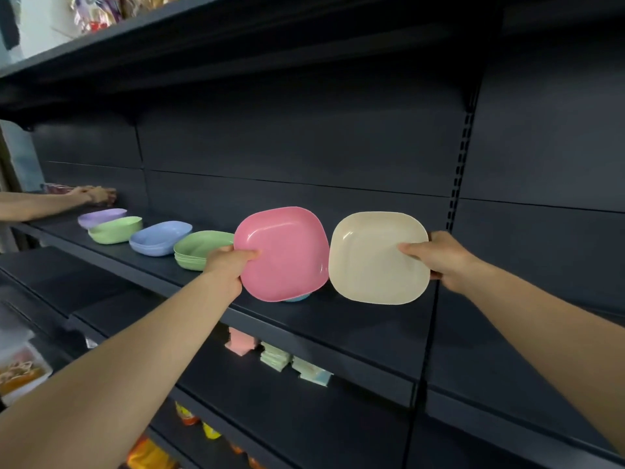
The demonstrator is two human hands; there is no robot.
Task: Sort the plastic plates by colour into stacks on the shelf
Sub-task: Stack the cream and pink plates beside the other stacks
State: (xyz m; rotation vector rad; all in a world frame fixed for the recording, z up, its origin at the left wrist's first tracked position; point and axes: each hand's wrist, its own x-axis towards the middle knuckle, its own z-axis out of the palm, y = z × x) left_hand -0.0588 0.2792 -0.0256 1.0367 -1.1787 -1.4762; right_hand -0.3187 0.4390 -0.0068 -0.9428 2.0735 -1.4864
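A: Dark shop shelving, and the middle shelf point(355, 319) carries a row of plate stacks: lilac point(101, 216), green point(116, 228), blue point(160, 237), then another green stack point(199, 250). What are the hands doing?

B: The left hand point(230, 262) pinches a pink plate point(282, 253) by its left rim, thumb on the face. The right hand point(443, 258) grips a cream plate point(378, 257) by its right rim the same way. Both plates are tilted up towards the camera, held above the shelf's front, edges nearly meeting.

A: What's the risk?

B: Each plate hangs from one edge only, so I'd guess a smooth rim could slip out of a pinch as it's lowered. The two plates could also knock together, they're that close.

A: And the sorting?

B: There are already two green stacks apart, so colours may end up split. A bit of light blue point(297, 298) shows under the pink plate; I can't tell whether it's a plate, but setting pink on it would mix colours.

A: Anything else nearby?

B: Another person's hand point(94, 193) reaches onto the far left of the shelf; it could jostle the lilac stack
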